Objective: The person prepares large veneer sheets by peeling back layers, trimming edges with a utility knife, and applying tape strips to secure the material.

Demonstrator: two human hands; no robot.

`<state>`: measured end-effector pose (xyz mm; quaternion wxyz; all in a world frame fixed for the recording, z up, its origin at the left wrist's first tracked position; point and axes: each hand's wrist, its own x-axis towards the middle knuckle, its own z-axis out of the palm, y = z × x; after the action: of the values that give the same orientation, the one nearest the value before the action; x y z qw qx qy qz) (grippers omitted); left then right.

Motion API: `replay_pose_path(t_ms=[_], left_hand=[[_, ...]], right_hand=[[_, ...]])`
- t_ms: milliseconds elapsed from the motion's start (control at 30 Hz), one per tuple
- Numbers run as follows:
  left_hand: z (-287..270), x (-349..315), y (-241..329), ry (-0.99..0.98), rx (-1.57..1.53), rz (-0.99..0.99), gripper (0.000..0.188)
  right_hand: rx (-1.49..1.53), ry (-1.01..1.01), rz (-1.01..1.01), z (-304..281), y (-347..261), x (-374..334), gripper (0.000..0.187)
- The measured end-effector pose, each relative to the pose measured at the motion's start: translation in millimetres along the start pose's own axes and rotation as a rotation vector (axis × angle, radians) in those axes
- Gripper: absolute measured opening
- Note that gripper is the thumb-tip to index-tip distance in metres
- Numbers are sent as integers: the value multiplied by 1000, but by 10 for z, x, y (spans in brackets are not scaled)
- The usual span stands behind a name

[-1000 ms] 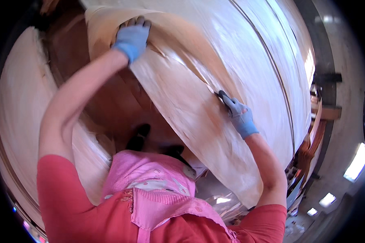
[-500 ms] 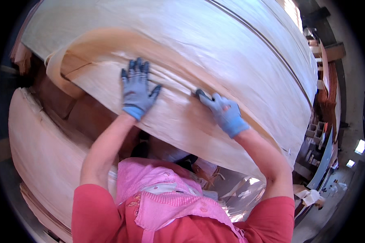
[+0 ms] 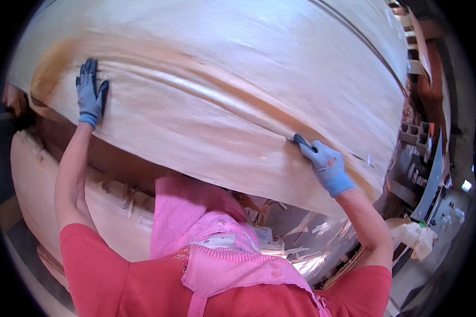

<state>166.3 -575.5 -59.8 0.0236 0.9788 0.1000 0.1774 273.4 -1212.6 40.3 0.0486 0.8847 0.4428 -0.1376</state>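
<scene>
A large pale sheet of wood veneer (image 3: 195,121) spreads before me, with long raised ripples running across it and browner bands along them. My left hand (image 3: 91,95), in a grey-blue glove with dark fingertips, lies flat on the sheet toward its left end, fingers stretched out. My right hand (image 3: 325,164), gloved alike, is closed with its fingertips down on the sheet at the right end of a ripple. A small dark tip shows at those fingertips, too small to name. At the far left the veneer curls up in a brown fold (image 3: 50,74).
Another pale veneer stack (image 3: 63,195) stands at the lower left, across a dark gap from the sheet. Torn scraps (image 3: 301,227) lie below the sheet's near edge. Hollow blocks (image 3: 412,132) and reddish-brown sheets (image 3: 433,90) stand at the right.
My left hand has slid left along the sheet and my right hand has moved right and nearer, so they are farther apart. The large curled fold at the left has flattened down.
</scene>
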Motion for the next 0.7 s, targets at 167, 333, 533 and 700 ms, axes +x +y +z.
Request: replay_pose_path(t_ms=[167, 333, 533, 700], left_hand=[[20, 11, 44, 170, 270, -1, 68], [-432, -429, 2444, -94, -348, 106, 71], [-404, -583, 3943, -242, -308, 155, 72], [-296, -605, 4036, -239, -204, 150, 70]], right_hand=[[9, 136, -3, 120, 107, -60, 53], [-61, 27, 64, 111, 146, -143, 56], [-41, 4, 44, 124, 121, -85, 60], [75, 145, -11, 228, 186, -124, 68]])
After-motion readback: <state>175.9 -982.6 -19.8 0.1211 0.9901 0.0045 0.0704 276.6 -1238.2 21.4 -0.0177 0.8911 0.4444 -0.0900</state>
